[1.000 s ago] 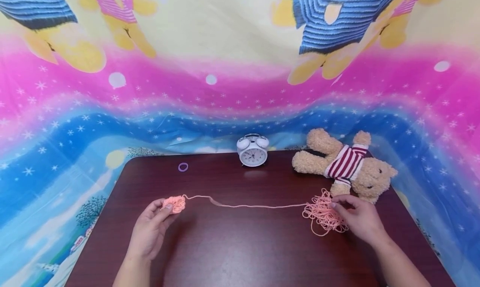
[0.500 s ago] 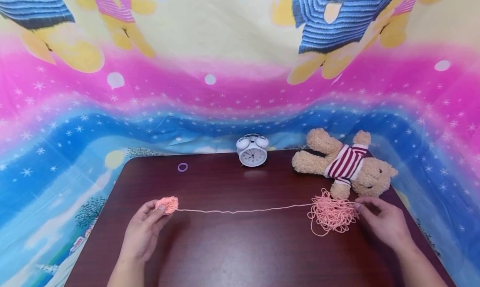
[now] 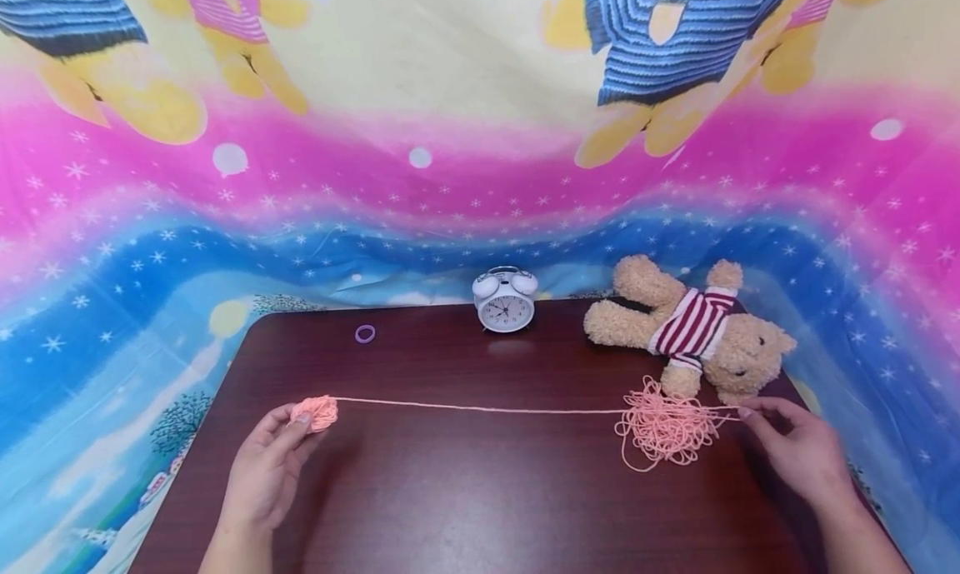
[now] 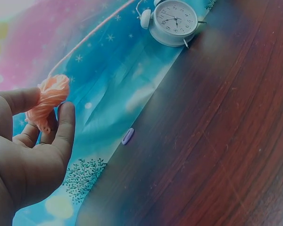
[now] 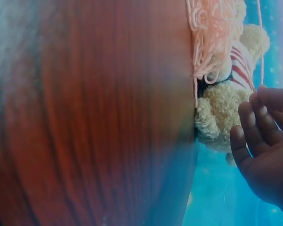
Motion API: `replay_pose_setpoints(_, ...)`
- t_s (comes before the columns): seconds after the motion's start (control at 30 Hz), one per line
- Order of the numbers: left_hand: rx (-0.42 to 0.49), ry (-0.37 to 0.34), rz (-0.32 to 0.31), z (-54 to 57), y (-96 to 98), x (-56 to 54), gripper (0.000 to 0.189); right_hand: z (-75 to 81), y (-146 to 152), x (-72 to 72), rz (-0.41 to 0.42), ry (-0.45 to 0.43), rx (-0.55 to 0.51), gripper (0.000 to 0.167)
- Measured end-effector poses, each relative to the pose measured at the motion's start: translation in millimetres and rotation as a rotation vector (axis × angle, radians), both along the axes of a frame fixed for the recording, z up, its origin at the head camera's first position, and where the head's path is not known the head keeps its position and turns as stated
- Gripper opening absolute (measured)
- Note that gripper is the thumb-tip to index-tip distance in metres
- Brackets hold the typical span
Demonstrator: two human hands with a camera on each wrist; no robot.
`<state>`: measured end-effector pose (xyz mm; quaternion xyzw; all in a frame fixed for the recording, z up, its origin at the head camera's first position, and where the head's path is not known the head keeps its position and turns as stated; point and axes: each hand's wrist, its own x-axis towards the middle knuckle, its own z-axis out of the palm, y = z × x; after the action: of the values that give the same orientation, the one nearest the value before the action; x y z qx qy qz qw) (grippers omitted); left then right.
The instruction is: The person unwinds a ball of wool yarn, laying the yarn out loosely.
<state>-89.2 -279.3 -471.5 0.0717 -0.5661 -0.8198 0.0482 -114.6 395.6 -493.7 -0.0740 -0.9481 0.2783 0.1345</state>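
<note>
My left hand [image 3: 262,466] pinches a small wound bundle of peach yarn [image 3: 318,413] between thumb and fingers, above the left side of the table. In the left wrist view the yarn bundle [image 4: 49,99] shows its wrapped strands, and one strand leaves its top. That strand [image 3: 480,408] runs nearly straight across to a loose, tangled yarn heap [image 3: 667,426] at the right. Beyond the heap, my right hand [image 3: 802,449] pinches the yarn between thumb and forefinger. Seen from the right wrist, the yarn [image 5: 261,47] stretches up from the fingertips of the right hand [image 5: 269,141].
A teddy bear [image 3: 693,332] in a striped shirt lies at the back right, its arm against the yarn heap. A white alarm clock [image 3: 506,303] stands at the back edge of the brown table [image 3: 465,507]. A purple ring-shaped band [image 3: 365,334] lies at the back left.
Both hands have moved apart, the left one leftward with the bundle, the right one rightward past the heap. The sagging strand has become nearly straight. The heap shifted slightly right.
</note>
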Motion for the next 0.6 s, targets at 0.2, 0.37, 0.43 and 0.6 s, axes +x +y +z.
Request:
replay_pose_setpoints(0.2, 0.022, 0.005, 0.005, -0.1, -4.5, 2.9, 0.007, -2.4, 3.6, 1.6, -0.029, 0.012, 0.000, 0.025)
replay_pose_setpoints(0.37, 0.033, 0.024, 0.031, 1.6, -9.0, 4.1, 0.008, -3.0, 4.5, 1.5, -0.047, 0.002, 0.002, 0.027)
replay_pose_setpoints(0.43, 0.045, 0.035, 0.041, 1.8, -10.8, 4.6, 0.008, -2.9, 4.1, 1.5, -0.054, -0.002, 0.000, 0.028)
replay_pose_setpoints(0.6, 0.054, 0.035, 0.036, 0.9, -11.4, 5.7, 0.009, -3.4, -3.1, 2.7, -0.046, 0.008, -0.012, 0.026)
